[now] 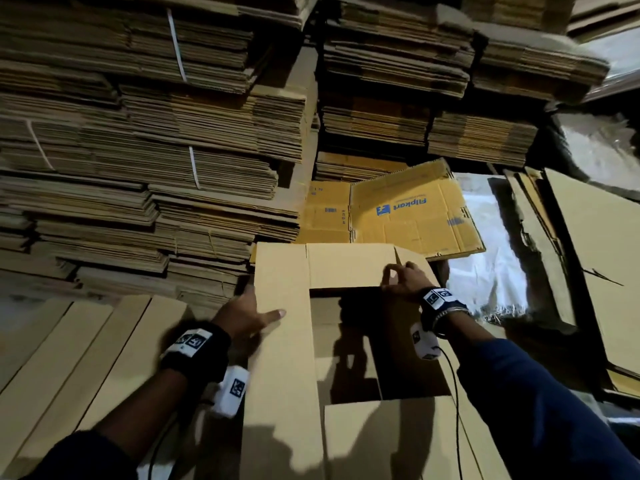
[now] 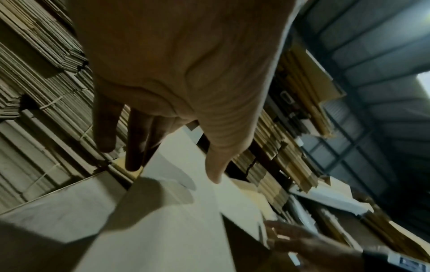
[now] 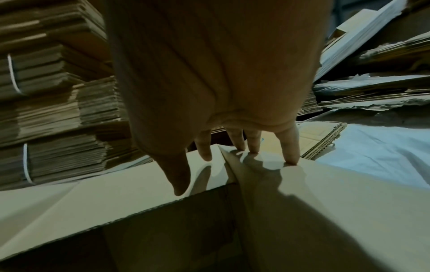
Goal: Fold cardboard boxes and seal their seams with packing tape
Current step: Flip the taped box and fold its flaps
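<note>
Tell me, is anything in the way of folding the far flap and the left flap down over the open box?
Nothing visible blocks them. The box opening looks empty, just shadow inside. The left hand holds the left flap, and the right hand fingertips press at the far flap corner.

The box (image 1: 282,358) at lower centre is smooth, matt, pale corrugated cardboard. Stacks of flattened cartons (image 1: 145,133) at upper left show rough ribbed edges, bound by glossy white plastic straps (image 1: 177,46). At right, a crinkled, shiny white plastic sheet (image 1: 485,268) lies beside a printed matt cardboard flat (image 1: 412,209).
</note>
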Available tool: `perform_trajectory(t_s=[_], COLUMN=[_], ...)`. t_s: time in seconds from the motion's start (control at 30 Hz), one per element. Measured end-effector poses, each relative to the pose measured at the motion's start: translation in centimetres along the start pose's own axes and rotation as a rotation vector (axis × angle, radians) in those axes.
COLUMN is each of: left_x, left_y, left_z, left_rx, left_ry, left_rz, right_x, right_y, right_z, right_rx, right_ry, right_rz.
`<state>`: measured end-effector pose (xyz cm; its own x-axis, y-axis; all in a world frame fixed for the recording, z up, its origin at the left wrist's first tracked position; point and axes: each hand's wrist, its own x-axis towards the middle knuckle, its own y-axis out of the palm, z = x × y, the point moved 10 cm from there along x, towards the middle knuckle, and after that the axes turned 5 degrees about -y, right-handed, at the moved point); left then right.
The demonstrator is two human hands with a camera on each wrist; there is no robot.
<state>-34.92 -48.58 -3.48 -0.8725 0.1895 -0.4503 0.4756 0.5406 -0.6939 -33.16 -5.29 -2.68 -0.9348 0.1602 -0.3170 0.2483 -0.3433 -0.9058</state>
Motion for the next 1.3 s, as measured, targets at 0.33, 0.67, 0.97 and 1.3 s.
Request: perform_trajectory(t_s=[0.33,0.67,0.97,1.3], left_x=[-10.4,-18.5,-21.0,-19.6], left_y=[0.1,17.3,19.0,22.3], left_z=[-12.8,-9.6,-5.1,2.3], left_rx=[-0.163,0.374,-0.137,-0.408], left_ry=[0.236,0.333,0.125,-0.061], left_rz=[0.047,0.110,-0.165,0.008], right_x=[-10.6,-27.9,-34.1,-31.7], right_y=[0.9,2.4,-1.9,11.6], right_z=[-4.5,-14.9,-5.5,-2.9], right_rx=[0.217,0.512,1.037,0.789], right_ry=[0.001,0.204,-0.093,0.061], right_rz=[-0.075,-0.247,-0.237,-0.045])
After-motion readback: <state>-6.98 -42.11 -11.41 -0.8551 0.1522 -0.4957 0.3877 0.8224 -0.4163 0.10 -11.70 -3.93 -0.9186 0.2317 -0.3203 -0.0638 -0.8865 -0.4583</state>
